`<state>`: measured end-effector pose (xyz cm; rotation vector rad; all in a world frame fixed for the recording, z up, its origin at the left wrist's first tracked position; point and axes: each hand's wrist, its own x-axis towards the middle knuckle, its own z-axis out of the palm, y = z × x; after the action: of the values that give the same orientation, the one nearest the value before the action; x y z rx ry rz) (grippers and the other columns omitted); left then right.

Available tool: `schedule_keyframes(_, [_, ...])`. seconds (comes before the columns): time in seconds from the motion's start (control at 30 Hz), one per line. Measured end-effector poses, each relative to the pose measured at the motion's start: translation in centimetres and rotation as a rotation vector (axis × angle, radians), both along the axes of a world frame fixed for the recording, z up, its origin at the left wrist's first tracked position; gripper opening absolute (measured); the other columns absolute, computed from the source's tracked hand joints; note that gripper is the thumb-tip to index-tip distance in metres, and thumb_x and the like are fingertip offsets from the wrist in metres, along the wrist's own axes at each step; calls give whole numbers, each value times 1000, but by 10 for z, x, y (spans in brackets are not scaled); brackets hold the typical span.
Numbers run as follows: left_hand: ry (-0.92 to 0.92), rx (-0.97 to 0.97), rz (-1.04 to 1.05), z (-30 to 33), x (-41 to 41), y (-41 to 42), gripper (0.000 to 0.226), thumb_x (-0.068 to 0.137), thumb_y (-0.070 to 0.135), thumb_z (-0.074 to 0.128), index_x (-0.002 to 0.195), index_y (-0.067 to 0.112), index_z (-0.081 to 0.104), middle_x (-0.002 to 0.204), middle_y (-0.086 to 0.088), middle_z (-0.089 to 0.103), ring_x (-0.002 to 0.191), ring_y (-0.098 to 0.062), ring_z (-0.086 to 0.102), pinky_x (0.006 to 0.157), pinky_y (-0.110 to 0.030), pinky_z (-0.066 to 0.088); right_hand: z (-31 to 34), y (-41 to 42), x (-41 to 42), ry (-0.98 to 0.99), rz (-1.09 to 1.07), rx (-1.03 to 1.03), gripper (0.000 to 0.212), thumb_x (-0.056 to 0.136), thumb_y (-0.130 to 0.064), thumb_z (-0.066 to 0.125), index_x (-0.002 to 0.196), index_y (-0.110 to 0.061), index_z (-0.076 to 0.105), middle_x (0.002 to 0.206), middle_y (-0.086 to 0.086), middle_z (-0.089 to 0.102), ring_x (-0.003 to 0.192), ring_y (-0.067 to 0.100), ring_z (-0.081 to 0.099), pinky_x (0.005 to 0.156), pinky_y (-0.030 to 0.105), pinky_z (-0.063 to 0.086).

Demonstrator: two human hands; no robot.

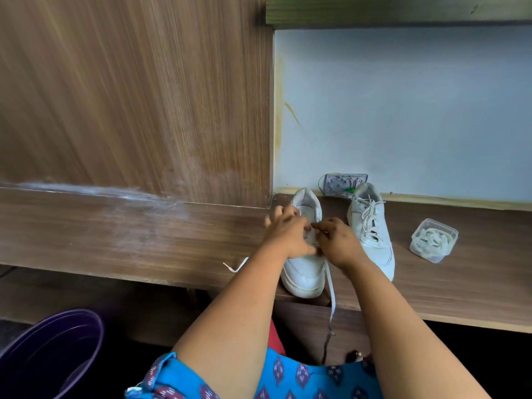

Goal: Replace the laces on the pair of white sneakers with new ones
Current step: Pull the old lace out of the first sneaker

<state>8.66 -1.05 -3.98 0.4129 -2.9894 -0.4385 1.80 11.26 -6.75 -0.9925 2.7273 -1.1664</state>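
A clear tub (434, 239) holds coiled laces (431, 240); both hands, left (288, 236) and right (336, 240), pinch the lace (331, 292) on the sneaker (305, 272) at the surface (144, 243) edge.

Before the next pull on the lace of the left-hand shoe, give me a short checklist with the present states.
1. Both hands on the laces of the nearer white sneaker: left hand, right hand: ok.
2. Which lace strand each hand pinches: cannot tell.
3. Loose white lace hangs over the wooden shelf edge: ok.
4. Second white sneaker is fully laced, untouched: ok.
5. Clear plastic tub of white laces stands close by: ok.
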Motion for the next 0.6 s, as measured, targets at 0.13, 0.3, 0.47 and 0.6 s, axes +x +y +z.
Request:
schedule_keyframes(0.13, [-8, -5, -17, 2, -3, -1, 22, 78, 46, 73, 91, 28, 70, 134, 6, 41, 124, -23, 29, 103, -41, 27, 0, 7, 0, -28, 0, 1, 31, 95, -13, 52, 124, -8, 64, 124, 11, 58, 117, 25, 54, 97, 26, 37])
schedule_keyframes(0.3, [355, 596, 542, 15, 7, -26, 22, 82, 28, 57, 71, 12, 66, 85, -7, 66, 96, -28, 58, 80, -34, 47, -3, 12, -3, -66, 4, -31, 32, 96, -15, 52, 125, -9, 63, 123, 8, 59, 116, 24, 55, 102, 30, 40])
schedule_keyframes(0.47, [244, 21, 468, 18, 13, -22, 41, 69, 39, 66, 106, 23, 60, 123, -3, 41, 118, -25, 32, 92, -40, 34, -2, 11, -2, -110, 0, -45, 35, 94, -11, 50, 127, -9, 62, 126, 6, 58, 119, 21, 52, 102, 28, 38])
schedule_keyframes(0.6, [182, -31, -10, 4, -2, 3, 46, 69, 43, 72, 112, 33, 59, 145, 2, 27, 137, -24, 16, 110, -46, 21, -1, 12, -5, -170, -14, -98, 37, 93, -5, 44, 124, -9, 64, 127, 5, 58, 119, 19, 51, 97, 25, 37])
